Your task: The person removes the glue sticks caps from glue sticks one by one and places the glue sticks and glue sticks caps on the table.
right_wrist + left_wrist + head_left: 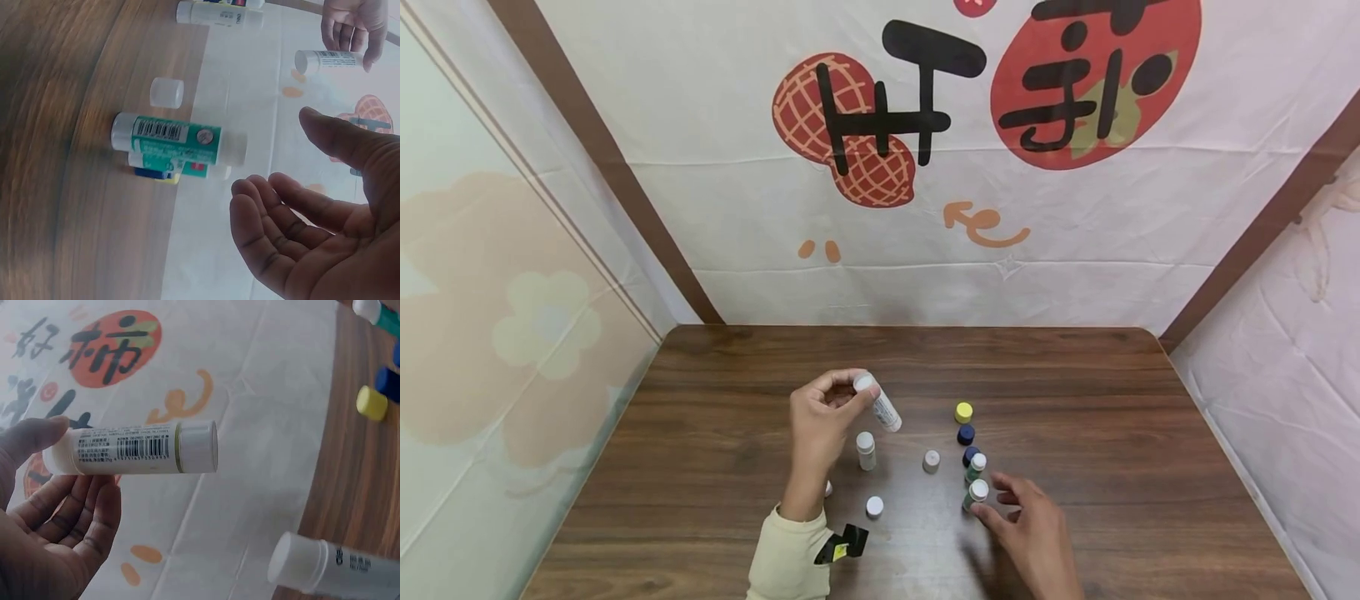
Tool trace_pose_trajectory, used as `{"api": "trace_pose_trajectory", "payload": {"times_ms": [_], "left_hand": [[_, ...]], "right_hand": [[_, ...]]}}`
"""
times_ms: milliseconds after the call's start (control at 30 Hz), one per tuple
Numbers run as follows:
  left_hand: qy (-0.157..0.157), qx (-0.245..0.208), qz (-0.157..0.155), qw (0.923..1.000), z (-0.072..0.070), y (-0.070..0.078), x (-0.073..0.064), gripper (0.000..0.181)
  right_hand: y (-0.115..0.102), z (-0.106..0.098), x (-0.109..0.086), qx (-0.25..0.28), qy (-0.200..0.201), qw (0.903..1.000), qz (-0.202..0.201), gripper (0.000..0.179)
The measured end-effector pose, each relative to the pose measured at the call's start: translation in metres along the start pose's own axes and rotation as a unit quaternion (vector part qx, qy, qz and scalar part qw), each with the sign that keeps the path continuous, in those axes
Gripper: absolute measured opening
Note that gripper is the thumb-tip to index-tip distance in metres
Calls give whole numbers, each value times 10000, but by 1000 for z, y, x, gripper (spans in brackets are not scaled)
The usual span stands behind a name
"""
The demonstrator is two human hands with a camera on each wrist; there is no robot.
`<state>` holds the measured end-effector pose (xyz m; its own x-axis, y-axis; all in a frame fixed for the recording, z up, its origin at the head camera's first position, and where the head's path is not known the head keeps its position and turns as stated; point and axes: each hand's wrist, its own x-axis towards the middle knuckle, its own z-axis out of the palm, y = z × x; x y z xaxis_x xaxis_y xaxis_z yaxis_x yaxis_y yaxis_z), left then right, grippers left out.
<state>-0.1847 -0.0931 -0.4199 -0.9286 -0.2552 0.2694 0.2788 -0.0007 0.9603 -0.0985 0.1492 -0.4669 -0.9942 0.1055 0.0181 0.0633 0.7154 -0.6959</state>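
Above the table, my left hand [818, 421] pinches a white glue stick [886, 411] by one end between thumb and fingers. The stick is tilted in the head view; its barcode label and thin green ring show on the glue stick [134, 449] in the left wrist view. Below it a second white glue stick [867, 452] stands upright. My right hand [1033, 525] is beside a green glue stick [977, 493] with a white cap, fingers spread and loosely bent, with a gap to the green glue stick [178, 139] in the right wrist view. Another green glue stick [976, 468] stands just behind.
A yellow cap [964, 412] and two blue caps, the farther blue cap [966, 434] fully visible, line up behind the green sticks. A pale cap [932, 461] and a white cap [875, 507] lie mid-table. Fabric walls enclose the wooden table [700, 467].
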Motion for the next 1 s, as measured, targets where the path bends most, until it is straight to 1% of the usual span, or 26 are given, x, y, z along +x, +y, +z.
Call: {"api": "trace_pose_trajectory", "payload": {"times_ms": [167, 267, 333, 400, 500, 600, 733, 900, 1000], "left_hand": [[-287, -454, -192, 9984, -1, 3, -4, 21], [-459, -648, -303, 9964, -2, 5, -7, 22], [-572, -744, -351, 9950, -2, 6, -8, 23], [-709, -782, -372, 9937, -1, 6, -10, 23], [-935, -795, -374, 9917, 2, 7, -12, 23], [-1208, -769, -395, 9889, 3, 8, -14, 23], [-1584, -686, -431, 9840, 3, 9, -17, 23], [-1920, -656, -548, 9777, 4, 10, -21, 26], [-2073, -700, -614, 9738, 5, 10, -23, 26]], "right_hand": [[-5, 1, -2, 247, 43, 9996, -105, 39], [-8, 2, -1, 422, 156, 9986, -264, 37], [-10, 3, 0, 597, 240, 9971, -407, 35], [-12, 5, 1, 911, 252, 9941, -526, 32], [-16, 8, 3, 1463, 204, 9868, -660, 28], [-22, 11, 4, 2054, 106, 9754, -799, 28], [-32, 13, 7, 2555, -88, 9623, -932, 32], [-40, 17, 11, 2894, -450, 9481, -1238, 41], [-42, 21, 13, 2918, -604, 9437, -1434, 42]]}}
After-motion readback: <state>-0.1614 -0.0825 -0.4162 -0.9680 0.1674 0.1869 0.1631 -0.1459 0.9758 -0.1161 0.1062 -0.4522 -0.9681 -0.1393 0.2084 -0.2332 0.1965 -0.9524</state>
